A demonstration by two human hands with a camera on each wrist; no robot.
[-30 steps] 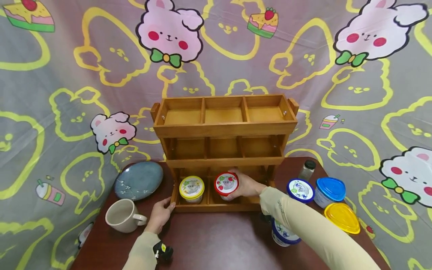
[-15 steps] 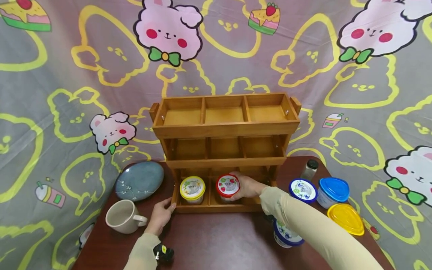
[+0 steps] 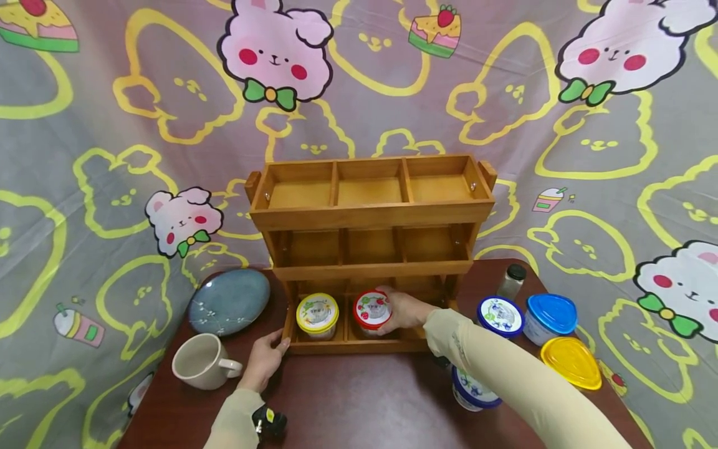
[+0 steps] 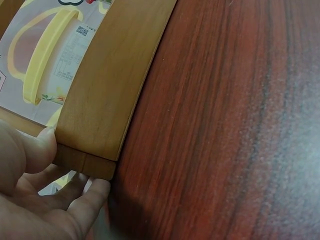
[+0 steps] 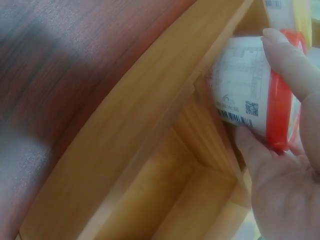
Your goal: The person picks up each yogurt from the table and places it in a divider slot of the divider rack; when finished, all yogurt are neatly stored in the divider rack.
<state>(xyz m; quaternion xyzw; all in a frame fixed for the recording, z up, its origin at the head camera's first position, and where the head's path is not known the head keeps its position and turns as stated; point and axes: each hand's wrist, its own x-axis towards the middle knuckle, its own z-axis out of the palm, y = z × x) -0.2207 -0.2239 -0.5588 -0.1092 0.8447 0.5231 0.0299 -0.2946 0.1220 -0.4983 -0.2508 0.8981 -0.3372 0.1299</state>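
Observation:
A three-tier wooden rack (image 3: 370, 215) stands on the table, each tier split into three compartments. My right hand (image 3: 408, 310) grips a red-lidded tub (image 3: 373, 310) in the bottom tier's middle compartment. In the right wrist view, thumb and fingers span the tub's white side (image 5: 240, 80) and red rim. To its left, a yellow-lidded tub (image 3: 317, 316) sits in the left compartment. My left hand (image 3: 265, 360) pinches the rack's lower left front corner. The left wrist view shows the thumb on the side panel's edge and fingers (image 4: 90, 200) on its outer face.
At left are a blue-grey plate (image 3: 230, 302) and a beige mug (image 3: 201, 362). At right stand blue-lidded tubs (image 3: 500, 316), one (image 3: 473, 391) partly behind my right sleeve, a blue-topped container (image 3: 551, 317), a yellow-topped one (image 3: 571, 362) and a black-capped jar (image 3: 512, 282).
The red-lidded tub has settled lower and more level in the middle compartment, with my right hand still on it. My left hand keeps its place on the rack's corner. The head view shifts slightly.

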